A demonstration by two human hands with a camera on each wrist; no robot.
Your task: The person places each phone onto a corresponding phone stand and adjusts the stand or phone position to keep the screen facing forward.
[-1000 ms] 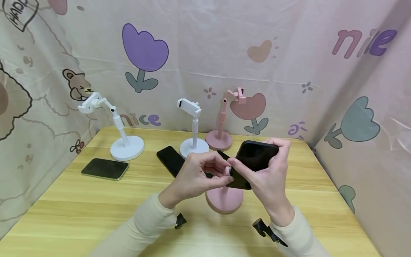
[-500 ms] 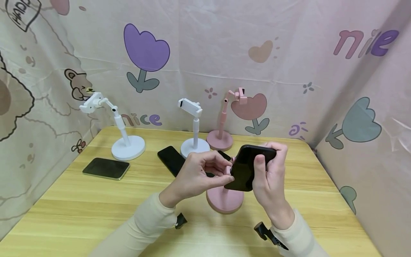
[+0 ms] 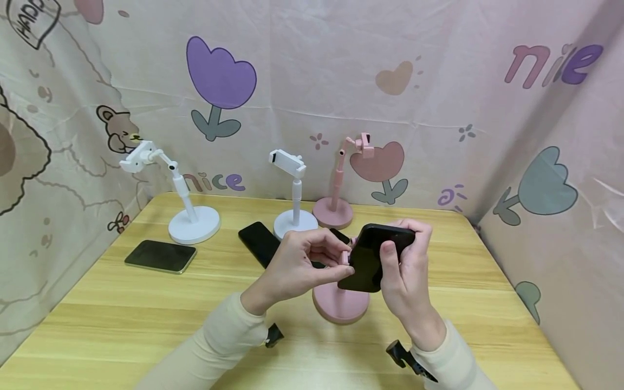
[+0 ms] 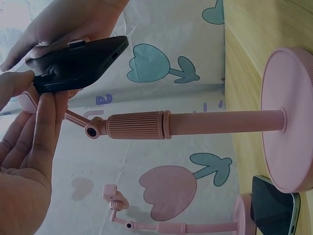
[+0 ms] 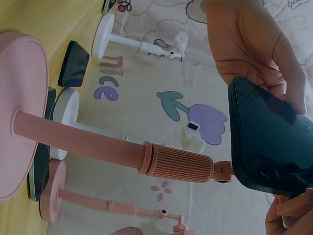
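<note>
My left hand (image 3: 302,265) pinches the pink clamp (image 3: 345,258) of a phone stand between thumb and fingers, at the phone's left edge. My right hand (image 3: 407,276) grips a black phone (image 3: 364,265), its thumb lying over the screen and its fingers behind. The phone sits tilted at the clamp; how deep it goes in is hidden. Below it stands the pink stand's round base (image 3: 341,307) on the table. In the left wrist view, the pink post (image 4: 220,122) runs up to a joint behind the phone. The right wrist view shows another pink clamp part (image 5: 296,204) by the right fingers.
Behind stand a white stand (image 3: 194,225) at left, another white stand (image 3: 296,223) in the middle and a pink stand (image 3: 333,212). Phones lie on the table: one (image 3: 161,256) at left, another (image 3: 259,242) in the middle, and a partly hidden one (image 3: 339,236).
My right thumb has moved from the phone's left side onto its screen. The phone has shifted slightly left and down. My left hand keeps its pinch on the clamp.
</note>
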